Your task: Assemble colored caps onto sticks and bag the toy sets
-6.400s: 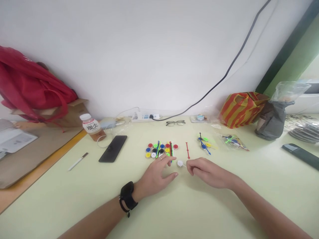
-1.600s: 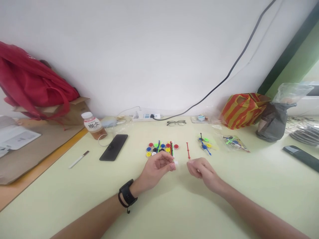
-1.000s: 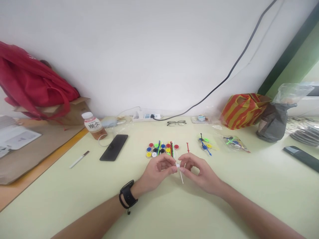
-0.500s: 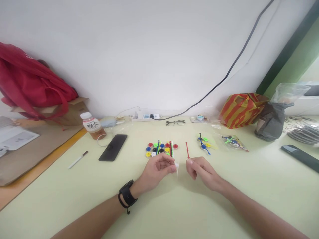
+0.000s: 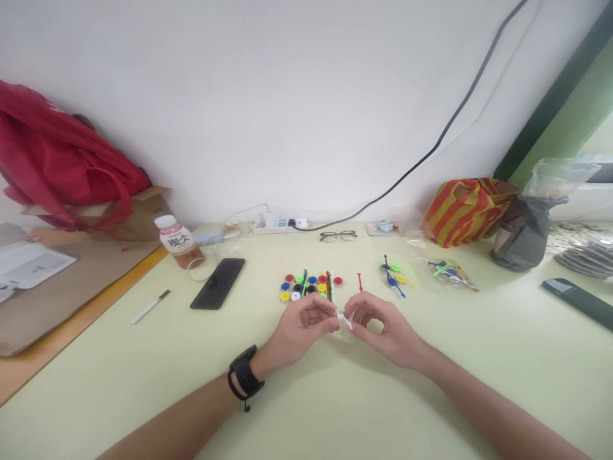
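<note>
Across the pale green table (image 5: pixel 306 409), a red bag (image 5: pixel 62 153) fills the left, a striped bag (image 5: pixel 467 211) the right. Between them, left hand (image 5: pixel 304 329) and right hand (image 5: pixel 387 329) nearly meet, fingers curled, just before a red pointer (image 5: pixel 360 282) and coloured discs (image 5: pixel 313 280). Left fingertips pinch a small white piece (image 5: pixel 341 316); whether the right ones grip its other end, I cannot tell.

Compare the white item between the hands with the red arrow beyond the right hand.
Pose: the white item is pinched between the left hand and right hand; the red arrow lies on the table.
Detail: the white item's shape is unclear at this size; the red arrow's slim shaft shows.
Shared: both look small and single-coloured.
</note>
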Demonstrator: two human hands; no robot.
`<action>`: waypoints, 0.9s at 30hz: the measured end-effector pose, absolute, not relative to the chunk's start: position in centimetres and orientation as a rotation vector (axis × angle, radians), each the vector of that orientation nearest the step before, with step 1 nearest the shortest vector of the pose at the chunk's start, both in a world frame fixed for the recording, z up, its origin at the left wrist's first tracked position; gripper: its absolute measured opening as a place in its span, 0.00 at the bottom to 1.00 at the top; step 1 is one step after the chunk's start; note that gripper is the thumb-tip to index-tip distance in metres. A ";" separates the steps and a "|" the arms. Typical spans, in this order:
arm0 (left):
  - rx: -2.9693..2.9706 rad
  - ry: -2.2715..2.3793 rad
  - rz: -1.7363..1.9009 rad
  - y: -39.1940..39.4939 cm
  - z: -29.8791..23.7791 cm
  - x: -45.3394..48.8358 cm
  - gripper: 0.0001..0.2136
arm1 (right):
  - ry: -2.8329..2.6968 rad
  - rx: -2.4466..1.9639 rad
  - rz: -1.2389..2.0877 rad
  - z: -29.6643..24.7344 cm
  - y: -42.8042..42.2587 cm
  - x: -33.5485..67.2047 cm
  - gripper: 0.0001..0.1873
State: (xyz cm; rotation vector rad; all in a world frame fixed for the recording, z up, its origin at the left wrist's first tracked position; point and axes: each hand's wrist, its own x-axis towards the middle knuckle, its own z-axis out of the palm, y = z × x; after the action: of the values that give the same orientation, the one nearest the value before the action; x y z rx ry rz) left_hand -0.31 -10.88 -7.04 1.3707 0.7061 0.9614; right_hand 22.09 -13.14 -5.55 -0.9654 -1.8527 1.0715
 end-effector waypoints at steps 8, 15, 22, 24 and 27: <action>1.381 0.721 0.985 -10.8 -7.2 -0.4 0.10 | -1.766 -0.960 1.139 -6.2 -13.1 22.3 0.32; 1.380 0.732 0.992 -10.8 -7.2 -0.3 0.10 | -1.754 -0.944 1.312 -5.7 -12.4 23.0 0.27; 1.427 0.741 0.979 -10.7 -7.3 -0.5 0.10 | -1.745 -0.943 1.220 -5.4 -12.9 22.2 0.09; 1.439 0.741 0.975 -10.8 -7.2 -0.5 0.10 | -1.764 -0.943 1.225 -5.5 -13.0 22.0 0.09; 1.458 0.736 0.960 -11.0 -7.0 -0.4 0.10 | -1.829 -0.968 1.201 -5.7 -13.0 22.0 0.08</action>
State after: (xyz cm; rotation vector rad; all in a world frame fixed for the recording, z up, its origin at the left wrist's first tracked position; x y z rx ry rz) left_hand -0.39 -11.04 -6.97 1.4581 0.7362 0.9600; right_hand 22.02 -12.98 -5.70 -0.9680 -1.8290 1.2009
